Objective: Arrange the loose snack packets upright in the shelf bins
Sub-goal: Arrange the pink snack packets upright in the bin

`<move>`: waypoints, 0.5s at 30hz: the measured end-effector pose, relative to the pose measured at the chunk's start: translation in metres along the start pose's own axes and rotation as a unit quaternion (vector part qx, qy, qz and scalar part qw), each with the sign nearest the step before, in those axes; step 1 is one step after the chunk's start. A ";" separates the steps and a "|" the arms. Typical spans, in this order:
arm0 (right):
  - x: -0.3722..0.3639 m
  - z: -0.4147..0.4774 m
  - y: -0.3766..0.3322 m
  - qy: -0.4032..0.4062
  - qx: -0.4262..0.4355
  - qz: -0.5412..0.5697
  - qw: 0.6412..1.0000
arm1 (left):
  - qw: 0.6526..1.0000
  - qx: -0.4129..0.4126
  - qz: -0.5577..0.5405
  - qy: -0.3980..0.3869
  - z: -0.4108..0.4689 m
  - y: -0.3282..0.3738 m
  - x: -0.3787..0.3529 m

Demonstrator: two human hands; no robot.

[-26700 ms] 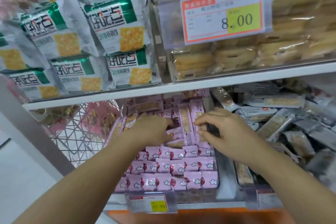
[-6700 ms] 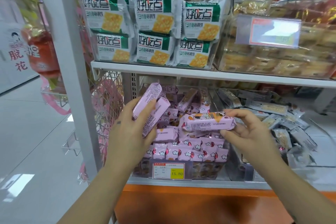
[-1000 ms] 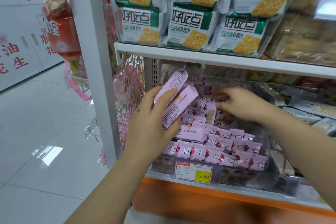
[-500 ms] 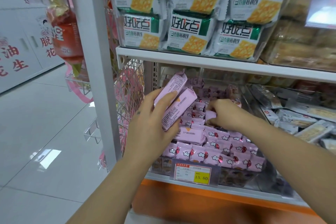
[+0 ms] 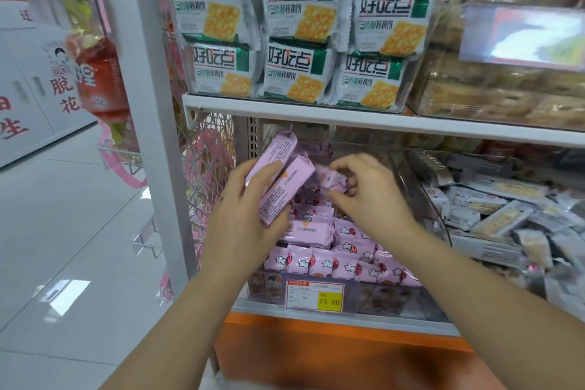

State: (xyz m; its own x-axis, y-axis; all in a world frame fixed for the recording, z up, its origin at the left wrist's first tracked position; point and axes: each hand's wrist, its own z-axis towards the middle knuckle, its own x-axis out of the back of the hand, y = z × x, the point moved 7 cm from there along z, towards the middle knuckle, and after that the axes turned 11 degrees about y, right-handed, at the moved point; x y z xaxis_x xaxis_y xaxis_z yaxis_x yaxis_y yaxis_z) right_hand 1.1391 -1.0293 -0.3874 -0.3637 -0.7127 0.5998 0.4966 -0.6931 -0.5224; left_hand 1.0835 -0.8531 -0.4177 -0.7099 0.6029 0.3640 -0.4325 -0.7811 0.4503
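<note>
- Two long pink foil snack packets (image 5: pixel 278 182) are gripped side by side in the left hand (image 5: pixel 243 225), whose fingers are curled round them. They are held tilted, with their top ends toward the upper left, above the left part of the bin.
- One small pink packet (image 5: pixel 332 183) is pinched between the thumb and fingertips of the right hand (image 5: pixel 370 196). It is held just beside the lower of the two long packets, above the middle of the bin.
- Several rows of small pink cloud-printed packets (image 5: pixel 332 264) are stood upright along the front of the clear plastic shelf bin (image 5: pixel 424 199), which is set on the lower shelf.
- One longer pink flat-lying packet (image 5: pixel 308 231) is laid across the top of those rows, just below the left hand's fingertips.
- One white-and-yellow price label (image 5: pixel 315 294), marked 15.80, is fixed to the bin's front wall.
- Six green-and-white cracker packs (image 5: pixel 297 66) are stacked in two tiers on the white metal shelf board (image 5: pixel 348 122) above the bin.
- Many grey-silver wrapped packets (image 5: pixel 493 212) are heaped loosely to the right of the bin, lying at mixed angles.
</note>
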 end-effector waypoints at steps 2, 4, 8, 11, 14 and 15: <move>-0.017 -0.005 0.002 -0.072 -0.022 0.038 0.996 | 1.000 0.001 -0.003 0.001 0.000 0.000 0.001; -0.025 -0.010 0.006 -0.134 -0.064 0.076 0.986 | 1.000 -0.001 -0.006 0.001 0.000 -0.001 0.001; -0.011 -0.004 0.008 -0.124 -0.119 0.155 0.973 | 1.000 -0.008 -0.003 0.010 0.001 -0.001 0.002; -0.012 0.001 -0.001 -0.134 -0.162 0.227 0.951 | 1.000 -0.025 -0.005 0.013 0.001 0.002 0.002; -0.025 -0.001 -0.015 -0.157 -0.210 0.277 0.924 | 0.999 -0.039 0.000 0.015 0.001 0.005 0.003; -0.030 -0.002 -0.017 -0.156 -0.226 0.292 0.916 | 0.999 -0.043 0.000 0.016 0.001 0.005 0.003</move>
State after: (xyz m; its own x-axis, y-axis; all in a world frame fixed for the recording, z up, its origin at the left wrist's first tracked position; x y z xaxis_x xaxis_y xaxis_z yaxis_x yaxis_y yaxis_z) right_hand 1.1396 -0.9963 -0.3976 0.1389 -0.9595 0.2452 0.1321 -0.2275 -0.9648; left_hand 1.0796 -0.8551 -0.4137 -0.7272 0.5984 0.3363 -0.4778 -0.7930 0.3778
